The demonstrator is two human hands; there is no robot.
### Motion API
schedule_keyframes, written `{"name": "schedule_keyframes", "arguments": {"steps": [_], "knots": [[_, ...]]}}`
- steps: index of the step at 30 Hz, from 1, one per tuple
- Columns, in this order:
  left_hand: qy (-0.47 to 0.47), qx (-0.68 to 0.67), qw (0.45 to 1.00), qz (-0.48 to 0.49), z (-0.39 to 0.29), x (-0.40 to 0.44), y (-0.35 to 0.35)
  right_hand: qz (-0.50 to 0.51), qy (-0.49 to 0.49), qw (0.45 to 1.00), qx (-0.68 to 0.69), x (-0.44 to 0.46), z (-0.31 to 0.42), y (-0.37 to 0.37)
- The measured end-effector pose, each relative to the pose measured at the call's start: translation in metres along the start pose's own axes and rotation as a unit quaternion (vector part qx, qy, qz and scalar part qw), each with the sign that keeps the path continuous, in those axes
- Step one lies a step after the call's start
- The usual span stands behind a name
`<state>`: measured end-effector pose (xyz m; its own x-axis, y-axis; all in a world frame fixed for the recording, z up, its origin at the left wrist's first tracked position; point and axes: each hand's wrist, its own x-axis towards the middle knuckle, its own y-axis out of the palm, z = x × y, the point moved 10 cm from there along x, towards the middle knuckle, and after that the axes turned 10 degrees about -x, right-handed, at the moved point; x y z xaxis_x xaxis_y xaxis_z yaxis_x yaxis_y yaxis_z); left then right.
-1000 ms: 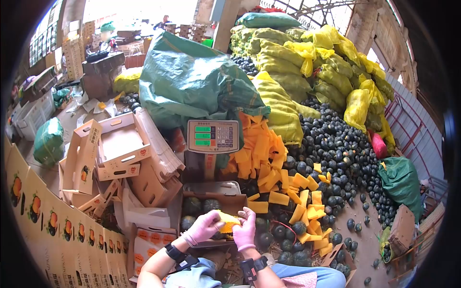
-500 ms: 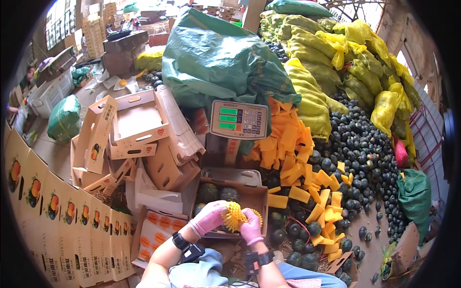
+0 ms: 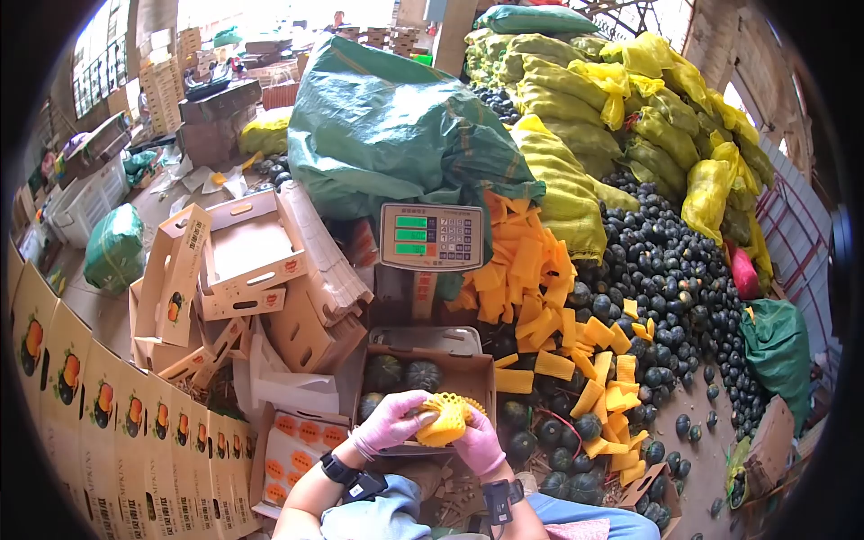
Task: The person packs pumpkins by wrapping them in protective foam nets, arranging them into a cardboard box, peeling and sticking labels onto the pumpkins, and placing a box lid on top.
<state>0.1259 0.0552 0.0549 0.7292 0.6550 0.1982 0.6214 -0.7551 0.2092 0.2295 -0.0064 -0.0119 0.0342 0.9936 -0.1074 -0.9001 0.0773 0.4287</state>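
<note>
A yellow foam net sleeve [image 3: 443,423] is held in front of me, over the near edge of an open carton [image 3: 484,371]. My left hand [image 3: 393,423], in a pink glove, grips its left side with thumb and fingers. On the other side, my right hand [image 3: 481,445], also gloved in pink, has its fingers closed on the sleeve. The sleeve looks bunched and rounded; whether something is inside I cannot tell. Dark green pumpkins [image 3: 423,375] sit in the carton behind my hands, at its left and middle.
A scale display [image 3: 432,236] stands behind the carton. Orange stickers [image 3: 301,450] lie in a box at left, near stacked cartons [image 3: 252,238] and a printed carton row [image 3: 126,432]. Flat yellow foam sleeves [image 3: 517,261] and loose pumpkins [image 3: 666,270] spread to the right.
The foam sleeve has been turned and looks broader and rounder between my hands. My right hand has moved lower, and the view has shifted slightly.
</note>
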Motion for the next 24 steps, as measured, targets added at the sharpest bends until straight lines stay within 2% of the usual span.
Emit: {"name": "schedule_keyframes", "arguments": {"steps": [3, 4, 5, 7, 9, 12, 13, 14, 16, 18, 20, 21, 22, 23, 24], "knots": [[0.133, 0.137, 0.981, -0.043, -0.031, 0.002, -0.001, -0.050, -0.054, 0.996, 0.045, 0.006, 0.024, 0.016], [0.179, 0.183, 0.965, -0.055, -0.037, 0.001, -0.001, -0.060, -0.050, 0.997, -0.025, 0.006, 0.032, 0.025], [0.225, 0.229, 0.945, -0.065, -0.045, -0.002, 0.000, -0.044, -0.048, 0.998, -0.010, 0.007, 0.028, 0.028], [0.236, 0.260, 0.933, -0.075, -0.050, -0.004, -0.002, -0.012, -0.044, 0.999, 0.020, 0.009, 0.015, 0.031], [0.240, 0.290, 0.924, -0.073, -0.054, -0.006, -0.003, -0.029, -0.050, 0.998, -0.038, 0.011, 0.013, 0.024], [0.214, 0.193, 0.958, -0.015, -0.044, -0.006, -0.008, -0.040, -0.050, 0.987, -0.151, 0.012, 0.016, 0.022], [0.077, 0.053, 0.995, 0.034, -0.023, -0.007, -0.009, -0.035, -0.053, 0.981, -0.184, 0.010, 0.014, 0.022], [0.011, -0.028, 0.997, 0.067, -0.017, -0.014, -0.005, -0.031, -0.056, 0.974, -0.218, 0.008, 0.014, 0.023], [-0.103, -0.176, 0.968, 0.143, 0.004, -0.031, 0.000, -0.029, -0.047, 0.963, -0.264, 0.004, 0.015, 0.021], [-0.139, -0.196, 0.952, 0.192, 0.011, -0.042, 0.003, -0.025, -0.040, 0.950, -0.307, 0.002, 0.017, 0.020], [-0.180, -0.210, 0.920, 0.278, 0.017, -0.057, 0.015, 0.039, -0.007, 0.974, -0.225, -0.004, 0.018, 0.037], [-0.162, -0.171, 0.913, 0.334, 0.013, -0.058, 0.020, 0.071, 0.010, 0.981, -0.183, -0.007, 0.021, 0.047], [-0.182, -0.175, 0.919, 0.303, 0.013, -0.056, 0.017, 0.117, 0.046, 0.989, -0.077, -0.013, 0.006, 0.045], [-0.202, -0.178, 0.924, 0.272, 0.013, -0.054, 0.014, 0.150, 0.082, 0.984, -0.040, -0.020, 0.005, 0.051], [-0.190, -0.164, 0.950, 0.184, 0.022, -0.047, -0.004, 0.183, 0.119, 0.976, -0.004, -0.031, 0.007, 0.059]]}}
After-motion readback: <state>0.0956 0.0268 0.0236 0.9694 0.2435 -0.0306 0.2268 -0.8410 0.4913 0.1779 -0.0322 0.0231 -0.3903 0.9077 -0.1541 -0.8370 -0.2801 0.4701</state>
